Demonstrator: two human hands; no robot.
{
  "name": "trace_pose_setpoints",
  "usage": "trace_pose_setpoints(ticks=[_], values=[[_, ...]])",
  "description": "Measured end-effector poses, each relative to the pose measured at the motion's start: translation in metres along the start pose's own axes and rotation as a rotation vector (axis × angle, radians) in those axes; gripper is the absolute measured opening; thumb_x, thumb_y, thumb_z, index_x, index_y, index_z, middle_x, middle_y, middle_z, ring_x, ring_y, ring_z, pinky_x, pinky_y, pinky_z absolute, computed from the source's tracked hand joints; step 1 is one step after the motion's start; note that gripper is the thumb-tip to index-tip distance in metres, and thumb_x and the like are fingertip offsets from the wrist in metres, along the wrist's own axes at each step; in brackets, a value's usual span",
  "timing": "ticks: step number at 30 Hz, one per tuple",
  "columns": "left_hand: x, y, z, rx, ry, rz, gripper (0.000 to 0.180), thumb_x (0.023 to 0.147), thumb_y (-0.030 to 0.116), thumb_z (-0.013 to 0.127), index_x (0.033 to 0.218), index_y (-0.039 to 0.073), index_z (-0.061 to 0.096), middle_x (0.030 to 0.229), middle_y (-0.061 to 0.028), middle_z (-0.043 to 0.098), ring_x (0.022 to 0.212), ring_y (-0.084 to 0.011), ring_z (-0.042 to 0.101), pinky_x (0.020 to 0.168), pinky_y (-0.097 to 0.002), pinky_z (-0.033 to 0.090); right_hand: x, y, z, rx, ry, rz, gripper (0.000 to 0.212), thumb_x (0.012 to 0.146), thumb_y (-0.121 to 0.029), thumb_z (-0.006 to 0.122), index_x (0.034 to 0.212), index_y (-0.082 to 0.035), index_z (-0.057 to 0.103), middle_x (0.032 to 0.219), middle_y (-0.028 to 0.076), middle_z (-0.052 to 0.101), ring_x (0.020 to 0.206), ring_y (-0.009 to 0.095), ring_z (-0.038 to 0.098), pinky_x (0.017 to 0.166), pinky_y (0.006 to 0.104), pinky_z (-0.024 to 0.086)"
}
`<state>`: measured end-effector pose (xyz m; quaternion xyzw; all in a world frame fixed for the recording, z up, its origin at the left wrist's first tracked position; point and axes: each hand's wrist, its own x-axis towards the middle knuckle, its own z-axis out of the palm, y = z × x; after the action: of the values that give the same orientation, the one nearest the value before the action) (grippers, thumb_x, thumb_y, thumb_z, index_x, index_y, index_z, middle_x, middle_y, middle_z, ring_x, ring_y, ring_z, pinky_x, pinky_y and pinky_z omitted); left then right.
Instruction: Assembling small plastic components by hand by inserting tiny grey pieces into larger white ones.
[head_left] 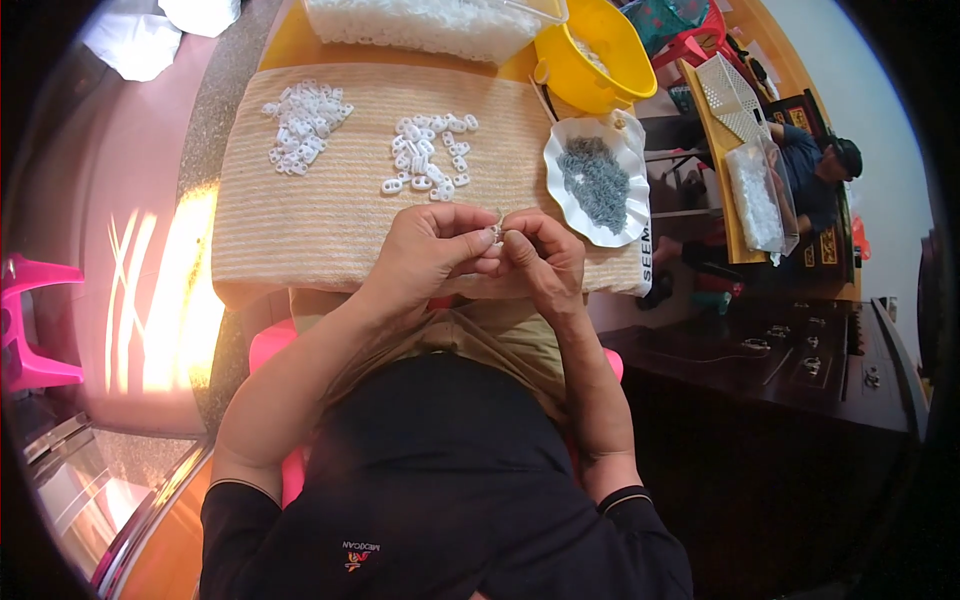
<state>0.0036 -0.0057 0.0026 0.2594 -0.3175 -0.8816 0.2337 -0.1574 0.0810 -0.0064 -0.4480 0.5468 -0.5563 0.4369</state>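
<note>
Over the near edge of a striped cloth [330, 235], my left hand [425, 250] and my right hand [550, 265] meet fingertip to fingertip. Both are closed in a pinch around one small pale piece [497, 230], mostly covered by the fingers; its exact kind cannot be made out. Just beyond my left hand lies a loose group of small white oval plastic parts with holes [421, 178]. A denser heap of similar white parts [300, 130] sits farther left. To the right of my hands, a white wavy-rimmed dish [556, 185] holds many tiny grey pieces [600, 180].
At the far edge stands a clear tub [545, 10] full of white parts, beside a yellow basin [640, 80]. Another person [822, 175] sits at the right near a tray of white pieces [752, 200]. A dark cabinet [730, 360] is at right, a pink stool [40, 320] at left.
</note>
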Motion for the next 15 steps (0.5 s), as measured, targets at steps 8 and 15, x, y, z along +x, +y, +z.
trace_pose_setpoints(ticks=[8, 15], values=[[0.0007, -0.0005, 0.0003, -0.008, 0.035, -0.004, 0.019, 0.086, -0.001, 0.061, 0.105, -0.007, 0.060, 0.093, -0.0102, 0.065, 0.078, -0.0131, 0.065, 0.070, -0.0224, 0.056, 0.0005, 0.0052, -0.0014, -0.031, 0.001, 0.010, 0.011, 0.094, -0.007, 0.055, 0.096, 0.004, 0.058, 0.090, 0.004, 0.058, 0.070, 0.007, 0.056, 0.064, 0.0201, 0.049], [0.0019, -0.0014, -0.0023, -0.011, 0.022, -0.022, 0.021, 0.087, 0.002, 0.062, 0.107, -0.004, 0.060, 0.095, -0.0089, 0.065, 0.082, -0.0132, 0.065, 0.075, -0.0245, 0.057, 0.0016, 0.0020, 0.0005, -0.048, 0.008, -0.025, 0.012, 0.093, -0.009, 0.057, 0.094, 0.003, 0.058, 0.091, 0.004, 0.059, 0.073, 0.007, 0.054, 0.066, 0.0189, 0.045]])
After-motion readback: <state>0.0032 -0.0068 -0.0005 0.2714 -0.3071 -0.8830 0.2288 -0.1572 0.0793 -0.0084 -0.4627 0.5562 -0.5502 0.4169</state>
